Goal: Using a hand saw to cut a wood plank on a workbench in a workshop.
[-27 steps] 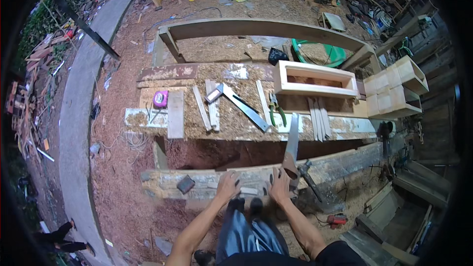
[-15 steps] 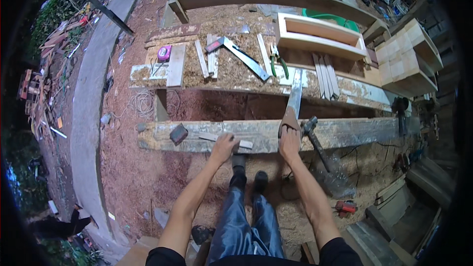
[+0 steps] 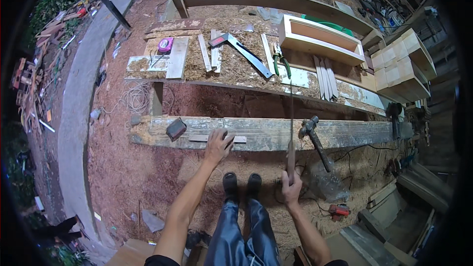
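Observation:
My right hand [image 3: 291, 187] grips the handle of a handsaw [image 3: 290, 155] at the near side of the front plank. The saw's blade is seen almost edge-on and points away from me across the plank. My left hand [image 3: 218, 147] lies over a thin wooden strip [image 3: 240, 139], its fingers curled down onto it. That strip lies lengthwise on the weathered front plank [image 3: 261, 138]. Left of it sits a dark block with a reddish side [image 3: 176, 129]. A hammer [image 3: 315, 140] rests to the right of the saw, its handle hanging past the near edge.
On the sawdust-strewn rear bench lie a pink tape measure [image 3: 165, 45], a try square [image 3: 241, 54], green-handled pliers [image 3: 281, 62] and several wood strips [image 3: 325, 79]. A wooden box frame [image 3: 320, 44] and stacked boxes [image 3: 401, 66] stand right. A red tool [image 3: 339, 211] is on the ground.
My right hand has drawn the saw back toward me and turned its blade from flat to edge-on. My left hand has shifted slightly left with the strip, which now lies straighter along the plank.

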`<state>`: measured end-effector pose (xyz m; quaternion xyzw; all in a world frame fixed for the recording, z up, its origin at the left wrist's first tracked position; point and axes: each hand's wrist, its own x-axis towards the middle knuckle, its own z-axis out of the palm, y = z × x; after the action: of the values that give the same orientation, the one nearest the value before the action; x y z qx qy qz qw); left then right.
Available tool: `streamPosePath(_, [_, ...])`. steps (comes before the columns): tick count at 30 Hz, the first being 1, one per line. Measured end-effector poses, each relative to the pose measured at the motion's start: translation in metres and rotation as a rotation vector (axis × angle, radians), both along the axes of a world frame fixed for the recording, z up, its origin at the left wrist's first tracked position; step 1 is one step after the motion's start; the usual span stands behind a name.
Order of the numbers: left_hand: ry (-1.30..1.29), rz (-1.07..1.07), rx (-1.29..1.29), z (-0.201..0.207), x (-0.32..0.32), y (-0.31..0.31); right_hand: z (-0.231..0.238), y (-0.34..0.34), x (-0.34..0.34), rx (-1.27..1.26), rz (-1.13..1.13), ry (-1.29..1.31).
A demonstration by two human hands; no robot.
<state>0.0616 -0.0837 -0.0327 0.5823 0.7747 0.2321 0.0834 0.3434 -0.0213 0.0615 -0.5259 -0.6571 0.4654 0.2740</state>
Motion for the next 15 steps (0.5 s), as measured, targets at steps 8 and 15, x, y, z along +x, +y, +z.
streamPosePath(8, [0.064,0.297,-0.09,-0.043,0.008,0.027,-0.066,-0.008,-0.009,-0.11,0.175,-0.013])
streamPosePath(15, [0.04,0.23,-0.181,-0.046,0.001,0.026,-0.079,0.019,-0.024,-0.128,0.315,-0.086])
